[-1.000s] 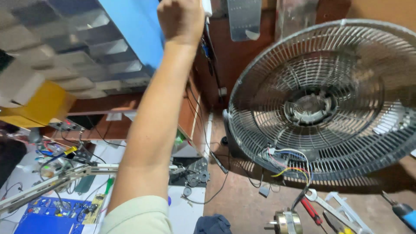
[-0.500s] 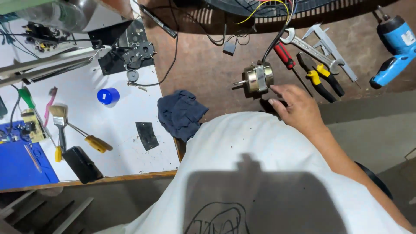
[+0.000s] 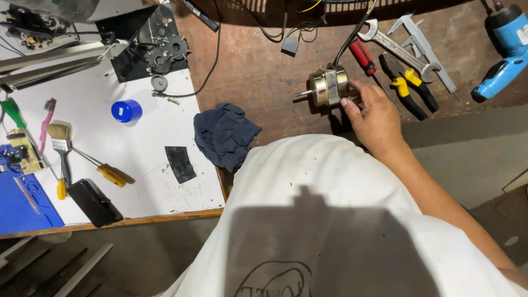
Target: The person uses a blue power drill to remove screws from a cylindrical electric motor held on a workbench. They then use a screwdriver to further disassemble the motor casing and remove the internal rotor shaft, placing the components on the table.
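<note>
Small brass-coloured fan motor [image 3: 328, 86] lies on its side on the brown workbench [image 3: 258, 71], shaft pointing left, black cable running up from it toward the top edge. Right hand [image 3: 375, 113] rests just right of the motor, fingertips [image 3: 346, 102] touching its casing, fingers spread loose, not closed around it. Left hand not in view.

Just right of the motor: red-handled screwdriver [image 3: 363, 58], then yellow-and-black pliers [image 3: 410, 88], an open-end spanner [image 3: 399, 50] and a vernier caliper [image 3: 426, 47], all flat on the bench. Blue cordless drill [image 3: 503, 52] at far right, well apart from the hand. Dark blue rag [image 3: 225, 135] crumpled left of the motor, at the edge where the brown bench meets a white board [image 3: 137, 143].

On the white board: blue cap [image 3: 126, 111], paintbrush [image 3: 59, 144], yellow-handled screwdriver [image 3: 107, 171], small black plate [image 3: 180, 164], black box [image 3: 94, 202] near the front edge. Blue mat [image 3: 25, 206] at far left. Person's white shirt [image 3: 330, 220] fills the lower frame.
</note>
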